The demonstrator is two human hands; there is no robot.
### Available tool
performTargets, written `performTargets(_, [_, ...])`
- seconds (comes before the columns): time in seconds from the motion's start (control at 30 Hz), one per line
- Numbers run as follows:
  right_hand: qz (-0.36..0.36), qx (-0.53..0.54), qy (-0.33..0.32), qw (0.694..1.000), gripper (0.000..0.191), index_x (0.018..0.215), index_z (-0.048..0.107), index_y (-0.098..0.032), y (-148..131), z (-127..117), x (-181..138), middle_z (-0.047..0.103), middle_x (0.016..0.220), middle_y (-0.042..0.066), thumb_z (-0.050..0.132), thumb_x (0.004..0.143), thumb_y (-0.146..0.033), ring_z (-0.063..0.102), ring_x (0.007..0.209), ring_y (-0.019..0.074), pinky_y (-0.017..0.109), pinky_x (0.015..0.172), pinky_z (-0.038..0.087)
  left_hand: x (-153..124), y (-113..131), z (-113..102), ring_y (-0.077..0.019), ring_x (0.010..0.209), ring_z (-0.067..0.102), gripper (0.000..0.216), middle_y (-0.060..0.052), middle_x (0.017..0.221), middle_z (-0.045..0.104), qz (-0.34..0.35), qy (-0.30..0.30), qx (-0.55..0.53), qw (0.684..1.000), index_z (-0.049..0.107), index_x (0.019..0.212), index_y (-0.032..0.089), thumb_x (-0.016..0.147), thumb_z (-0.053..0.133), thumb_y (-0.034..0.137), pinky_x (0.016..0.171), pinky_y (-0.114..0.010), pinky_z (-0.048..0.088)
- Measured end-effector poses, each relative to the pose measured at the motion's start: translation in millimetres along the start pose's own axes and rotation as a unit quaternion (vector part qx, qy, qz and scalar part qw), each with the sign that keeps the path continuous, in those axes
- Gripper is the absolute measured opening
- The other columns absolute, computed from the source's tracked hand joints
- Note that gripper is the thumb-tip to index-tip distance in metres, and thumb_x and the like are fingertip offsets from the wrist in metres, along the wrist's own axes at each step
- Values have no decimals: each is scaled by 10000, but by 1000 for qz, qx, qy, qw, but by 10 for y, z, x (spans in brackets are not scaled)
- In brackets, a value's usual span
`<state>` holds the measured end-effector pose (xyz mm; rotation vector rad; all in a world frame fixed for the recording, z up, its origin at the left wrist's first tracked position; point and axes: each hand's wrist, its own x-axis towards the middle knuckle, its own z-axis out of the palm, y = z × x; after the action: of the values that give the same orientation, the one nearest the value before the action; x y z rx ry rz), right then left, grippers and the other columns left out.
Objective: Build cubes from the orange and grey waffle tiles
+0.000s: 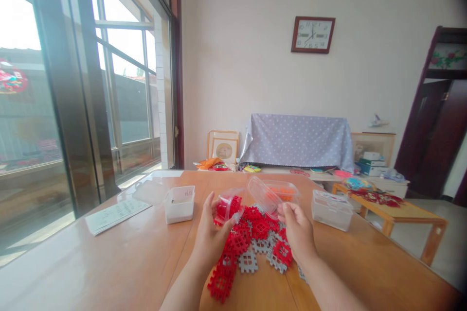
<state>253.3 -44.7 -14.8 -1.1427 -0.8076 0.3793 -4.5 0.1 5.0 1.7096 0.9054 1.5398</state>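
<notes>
The wooden tabletop (pixel 138 267) spreads beneath both grips. Between and below them lies the heap of interlocking plates (pixel 241 240), red and grey, overlapping loosely; as a mass it would probably shift and slide if pushed.

The clear tub (pixel 234 193) is just inside the left grip (pixel 215 226), tipped on its side, with red plates bunched in it. That grip curves round it, thumb on the near side and fingers on the far side. Its thin plastic looks light, slightly springy and rather slick; the wall near the rim seems the surest hold.

The clear lid (pixel 260 192) slants up and leftward from the right grip (pixel 288 216), whose thumb and fingers pinch its lower corner. Rounded at the corners and see-through, it looks lighter still and likely to flex, so an edge suits best.

Smallest, a single grey plate (pixel 248 262) lies between the wrists: square, toothed round its edges, windowed in the middle. It should be stiff, light and easily pinched by its teeth.
</notes>
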Motion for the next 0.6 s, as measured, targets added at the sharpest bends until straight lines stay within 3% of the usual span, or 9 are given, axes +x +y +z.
performTargets(0.1, [-2, -7, -2, 1000, 402, 992, 696, -215, 17, -3, 3, 753, 985, 69, 635, 850, -586, 701, 973, 245, 402, 871, 591, -36, -18, 18, -293, 1332, 504, 847, -132, 1429, 509, 59, -21, 66, 996, 255, 1547, 293, 833, 708, 325, 1122, -508, 385])
performTargets(0.27, [-2, -25, -3, 1000, 423, 992, 690, -208, 17, -11, -2, 746, 954, 58, 621, 853, -601, 700, 892, 226, 397, 850, 594, -42, 31, 4, -285, 1368, 465, 837, -132, 1466, 474, 77, -23, 96, 992, 218, 1565, 289, 856, 663, 283, 1143, -509, 353])
performTargets(0.47, [-1, -35, -5, 999, 429, 992, 687, -208, -19, -10, -11, 743, 936, 50, 613, 856, -608, 700, 869, 220, 403, 869, 584, -22, 242, -32, -295, 1408, 407, 862, -138, 1472, 473, 5, 35, -16, 999, 327, 1523, 258, 784, 767, 318, 1202, -451, 267])
performTargets(0.6, [1, -32, 1, 1000, 429, 979, 695, -212, -26, -13, -16, 748, 929, 50, 626, 843, -613, 706, 860, 221, 395, 857, 583, 17, 298, -38, -303, 1382, 435, 906, -137, 1429, 488, -28, 105, -84, 990, 375, 1486, 256, 711, 838, 342, 1190, -432, 290])
